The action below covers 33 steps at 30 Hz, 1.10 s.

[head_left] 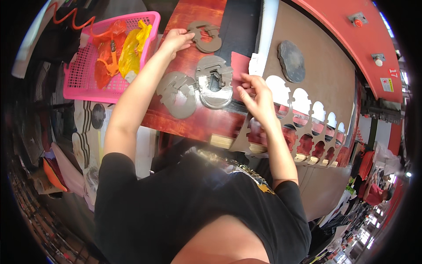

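Note:
At the far side of the red wooden tabletop (176, 125), my left hand (176, 42) pinches the left edge of a flat grey-brown cut-out piece (206, 44), roundish with a notched opening. Nearer to me lie two grey stacks of similar cut-outs, a left stack (180, 103) and a taller right stack (202, 66) with a shiny surface. My right hand (259, 97) hovers just right of the taller stack, fingers loosely bent, thumb apart and nothing visible between them. A red sheet (239, 66) lies beyond its fingertips.
A pink basket (154, 22) at left holds orange and yellow plastic bags and an orange-handled tool. On the right, a brown sheet (290, 110) with rows of cut holes overhangs the front edge. A dark wavy-edged oval block (291, 61) sits beneath the red machine beam (351, 39).

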Motion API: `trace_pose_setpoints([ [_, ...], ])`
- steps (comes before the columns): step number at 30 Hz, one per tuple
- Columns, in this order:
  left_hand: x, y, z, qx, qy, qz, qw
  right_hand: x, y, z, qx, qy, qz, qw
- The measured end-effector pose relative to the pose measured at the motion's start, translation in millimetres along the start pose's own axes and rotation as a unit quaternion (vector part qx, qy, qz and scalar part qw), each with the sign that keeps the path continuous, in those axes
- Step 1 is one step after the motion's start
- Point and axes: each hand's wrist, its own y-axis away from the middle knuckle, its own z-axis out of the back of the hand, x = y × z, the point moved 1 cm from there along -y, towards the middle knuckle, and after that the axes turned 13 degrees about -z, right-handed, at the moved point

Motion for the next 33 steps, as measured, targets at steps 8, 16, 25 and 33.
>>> trace_pose_setpoints([
  [8,11.7,82.5,62.1,-0.045,-0.222,-0.119,0.967,-13.4,-62.9,-5.4,0.133,0.017,0.029,0.991],
  [16,24.5,209.1,24.1,-0.180,-0.342,-0.033,0.922,-10.3,-122.6,-29.8,0.288,-0.027,0.002,0.957],
  [25,31.8,189.0,9.3,-0.314,-0.221,-0.224,0.896,23.8,-141.9,-63.8,0.336,0.120,0.123,0.926],
  [33,34.1,194.7,19.1,-0.333,-0.197,-0.268,0.882,42.0,-140.2,-53.5,0.293,0.188,0.100,0.932],
])
